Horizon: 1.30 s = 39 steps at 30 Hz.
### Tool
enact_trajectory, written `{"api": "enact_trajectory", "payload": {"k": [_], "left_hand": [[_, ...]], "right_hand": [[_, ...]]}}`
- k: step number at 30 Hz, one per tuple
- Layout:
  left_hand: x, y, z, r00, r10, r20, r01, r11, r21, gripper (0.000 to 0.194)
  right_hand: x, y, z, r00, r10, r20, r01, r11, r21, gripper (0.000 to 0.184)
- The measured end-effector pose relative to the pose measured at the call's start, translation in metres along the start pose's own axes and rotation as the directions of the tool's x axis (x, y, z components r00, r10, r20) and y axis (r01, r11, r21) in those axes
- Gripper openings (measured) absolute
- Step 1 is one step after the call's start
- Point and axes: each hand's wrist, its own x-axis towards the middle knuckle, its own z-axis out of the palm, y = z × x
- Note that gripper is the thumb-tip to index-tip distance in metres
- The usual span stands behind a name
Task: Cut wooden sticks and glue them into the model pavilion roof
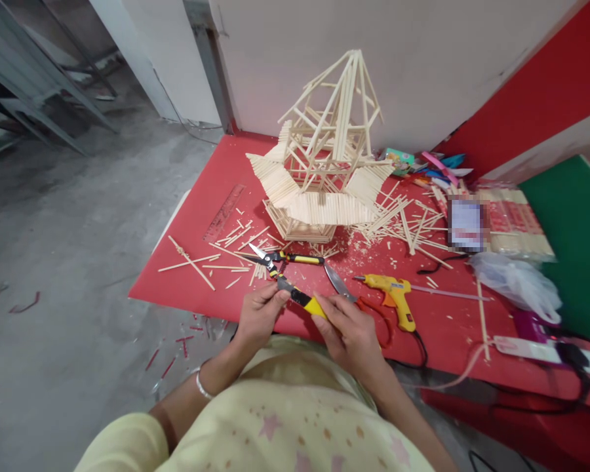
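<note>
My left hand (259,316) and my right hand (348,328) meet at the table's front edge, both closed on a slim yellow-and-black tool (301,298). Left fingertips pinch its dark end, and the right fingers wrap its yellow end. Its exact kind is partly hidden by my fingers. Just beyond it lie pruning shears (302,259) with black-and-yellow handles and spread blades. Red-handled scissors (339,283) rest beside my right hand, partly covered. A yellow glue gun (393,298) lies to their right. Behind stands a tower-like model (324,206) made of thin wooden sticks.
The red table (177,262) carries loose sticks (408,226), wood crumbs and a clear ruler (225,211). Packs of sticks (516,223), a plastic bag (518,282) and a power strip (526,349) are on the right. Cords hang by the front edge. Scraps litter the floor at left.
</note>
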Motion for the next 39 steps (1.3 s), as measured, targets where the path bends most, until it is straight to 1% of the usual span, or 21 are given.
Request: {"api": "enact_trajectory", "payload": {"k": [4, 9, 11, 12, 14, 17, 20, 22, 25, 29, 31, 33, 35, 37, 39], "left_hand": [[-0.002, 0.004, 0.000, 1.000, 0.026, -0.003, -0.026, 1.000, 0.007, 0.025], [-0.005, 0.009, -0.002, 0.995, 0.075, -0.062, -0.071, 0.996, 0.057, 0.027], [-0.006, 0.008, -0.001, 0.994, 0.060, -0.087, -0.056, 0.997, 0.048, 0.031], [-0.007, 0.008, -0.001, 0.995, 0.035, -0.094, -0.033, 0.999, 0.022, 0.032], [-0.006, 0.006, 0.001, 0.996, -0.047, -0.079, 0.042, 0.997, -0.063, 0.032], [-0.005, 0.005, 0.004, 0.989, -0.150, -0.008, 0.146, 0.972, -0.183, 0.030], [-0.004, 0.005, 0.005, 0.984, -0.175, 0.024, 0.176, 0.956, -0.235, 0.031], [-0.004, 0.006, 0.006, 0.983, -0.178, 0.030, 0.180, 0.951, -0.251, 0.032], [-0.005, 0.006, 0.005, 0.990, -0.139, 0.009, 0.138, 0.967, -0.214, 0.033], [-0.006, 0.003, 0.002, 0.996, -0.062, -0.063, 0.054, 0.991, -0.119, 0.041], [-0.007, 0.001, 0.001, 0.995, -0.071, -0.070, 0.062, 0.992, -0.114, 0.044], [-0.006, -0.001, 0.002, 0.992, -0.112, -0.052, 0.102, 0.981, -0.168, 0.042], [-0.004, -0.002, 0.004, 0.985, -0.170, -0.016, 0.160, 0.953, -0.259, 0.035], [-0.002, 0.000, 0.005, 0.976, -0.218, 0.012, 0.211, 0.924, -0.319, 0.028], [-0.001, 0.004, 0.006, 0.971, -0.240, 0.012, 0.230, 0.913, -0.337, 0.035]], "right_hand": [[-0.001, -0.002, 0.000, 0.999, -0.038, -0.021, 0.036, 0.996, -0.077, 0.043], [-0.002, -0.007, 0.000, 0.994, -0.106, -0.035, 0.095, 0.969, -0.227, 0.047], [-0.001, -0.008, -0.001, 0.992, -0.122, -0.036, 0.106, 0.949, -0.296, 0.046], [-0.001, -0.008, -0.001, 0.992, -0.125, -0.034, 0.108, 0.944, -0.311, 0.046], [0.000, -0.008, -0.001, 0.993, -0.115, -0.034, 0.100, 0.953, -0.285, 0.046], [0.000, -0.007, 0.001, 0.997, -0.072, -0.037, 0.065, 0.984, -0.163, 0.045], [-0.002, -0.006, 0.002, 0.999, -0.031, -0.021, 0.030, 0.998, -0.050, 0.043], [-0.003, -0.005, 0.003, 1.000, -0.017, -0.012, 0.017, 1.000, -0.014, 0.042], [-0.003, -0.006, 0.003, 1.000, -0.026, -0.013, 0.025, 0.999, -0.045, 0.043], [-0.002, -0.008, 0.000, 0.997, -0.066, -0.028, 0.060, 0.982, -0.177, 0.046], [-0.001, -0.009, -0.001, 0.996, -0.081, -0.034, 0.071, 0.969, -0.235, 0.045], [-0.001, -0.010, 0.000, 0.995, -0.090, -0.038, 0.078, 0.965, -0.250, 0.043], [-0.001, -0.010, 0.003, 0.996, -0.066, -0.059, 0.050, 0.971, -0.235, 0.041], [-0.001, -0.008, 0.008, 0.991, 0.014, -0.135, -0.047, 0.969, -0.241, 0.039], [0.000, -0.005, 0.016, 0.971, 0.102, -0.214, -0.164, 0.941, -0.297, 0.039]]}}
